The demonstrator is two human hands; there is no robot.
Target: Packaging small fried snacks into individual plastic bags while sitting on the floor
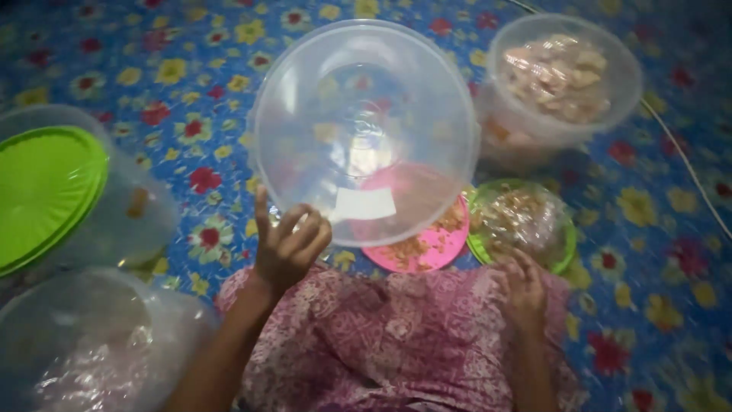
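Far left: green lids [42,191] stacked on clear tub, another clear tub [91,343] below it near bottom corner. Left hand [286,248] raised, fingers curled round rim of big clear plastic bowl [364,130], holding it tilted up over floral mat [168,91], opening facing camera. Pink plate [427,244] with crumbs sits behind bowl's lower edge. Right hand [522,294] low, fingers loosely spread, touching green plate [526,221] edge, snacks on it under plastic. Top right: clear container [564,76] with pale snack pieces.

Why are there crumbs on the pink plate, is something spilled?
Only crumbs: brownish bits lie scattered on the pink plate, half hidden behind the clear bowl that the left hand holds up tilted. None shows on the floor.
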